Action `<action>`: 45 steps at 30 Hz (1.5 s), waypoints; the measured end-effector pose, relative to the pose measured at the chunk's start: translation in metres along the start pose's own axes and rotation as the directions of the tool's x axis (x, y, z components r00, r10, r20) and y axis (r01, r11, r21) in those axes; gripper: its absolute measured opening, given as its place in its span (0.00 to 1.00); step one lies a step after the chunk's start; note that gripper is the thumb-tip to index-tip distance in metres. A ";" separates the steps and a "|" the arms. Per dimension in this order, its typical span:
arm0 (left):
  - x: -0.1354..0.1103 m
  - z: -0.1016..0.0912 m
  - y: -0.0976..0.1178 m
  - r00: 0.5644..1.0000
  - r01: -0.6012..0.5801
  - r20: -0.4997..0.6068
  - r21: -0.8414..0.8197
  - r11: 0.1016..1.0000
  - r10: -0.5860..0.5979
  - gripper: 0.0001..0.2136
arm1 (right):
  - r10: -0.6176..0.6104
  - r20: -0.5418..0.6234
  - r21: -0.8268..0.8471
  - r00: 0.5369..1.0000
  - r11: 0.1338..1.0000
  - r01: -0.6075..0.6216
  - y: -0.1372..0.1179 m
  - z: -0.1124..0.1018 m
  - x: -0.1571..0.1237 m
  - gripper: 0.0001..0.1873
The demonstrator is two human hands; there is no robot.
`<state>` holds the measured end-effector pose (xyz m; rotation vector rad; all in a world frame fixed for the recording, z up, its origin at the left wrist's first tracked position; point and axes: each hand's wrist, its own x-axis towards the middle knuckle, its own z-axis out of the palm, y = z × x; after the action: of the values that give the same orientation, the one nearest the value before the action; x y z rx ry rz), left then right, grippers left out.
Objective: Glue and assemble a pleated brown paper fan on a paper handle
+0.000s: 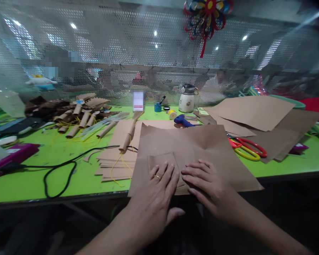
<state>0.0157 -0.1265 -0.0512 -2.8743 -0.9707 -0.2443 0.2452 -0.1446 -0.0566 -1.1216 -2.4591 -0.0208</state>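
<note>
A large sheet of brown kraft paper (202, 145) lies at the table's front edge, its near side reaching over the edge. On it rests a smaller folded piece of brown paper (159, 159). My left hand (159, 187) lies flat on this smaller piece, fingers stretched out, a ring on one finger. Beside it my right hand (207, 180) presses flat on the paper, its fingertips close to the smaller piece's right edge. Neither hand grips anything. Just behind the large sheet lies a blue glue gun (183, 121).
Red and yellow scissors (247, 147) lie to the right, near more kraft sheets (255, 109). Stacked brown sheets (114, 166) and a paper tube (127, 138) with yellow string lie left, by a black cable (69, 164). A bottle (186, 101) and a phone (138, 101) stand behind.
</note>
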 end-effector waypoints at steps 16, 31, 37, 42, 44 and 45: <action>-0.004 0.009 -0.003 0.998 -0.014 -0.062 0.016 1.000 0.015 0.35 | 0.010 0.062 0.068 0.998 0.998 -0.014 0.001 -0.003 0.000 0.19; -0.005 0.006 -0.003 0.996 -0.034 -0.083 -0.037 0.999 0.030 0.31 | 0.047 0.093 0.168 0.995 0.984 -0.063 0.002 -0.011 0.003 0.18; -0.004 0.004 -0.002 0.998 -0.024 -0.063 -0.046 0.999 0.021 0.33 | 0.108 0.070 0.239 0.992 0.963 -0.121 0.003 -0.018 0.002 0.17; -0.003 0.001 -0.002 0.999 -0.016 -0.043 -0.044 0.999 0.014 0.31 | 0.111 0.059 0.179 0.992 0.976 -0.120 0.004 -0.018 0.001 0.18; -0.003 0.002 -0.002 0.999 -0.018 -0.049 -0.045 0.999 0.015 0.31 | 0.094 0.052 0.117 0.994 0.988 -0.100 0.004 -0.015 0.001 0.19; -0.004 0.002 -0.002 0.998 -0.021 -0.052 -0.046 0.999 0.018 0.32 | 0.093 0.051 0.094 0.994 0.991 -0.098 0.004 -0.014 0.001 0.19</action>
<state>0.0119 -0.1267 -0.0540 -2.9019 -0.9401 -0.3425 0.2526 -0.1441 -0.0445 -1.2090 -2.4162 0.1527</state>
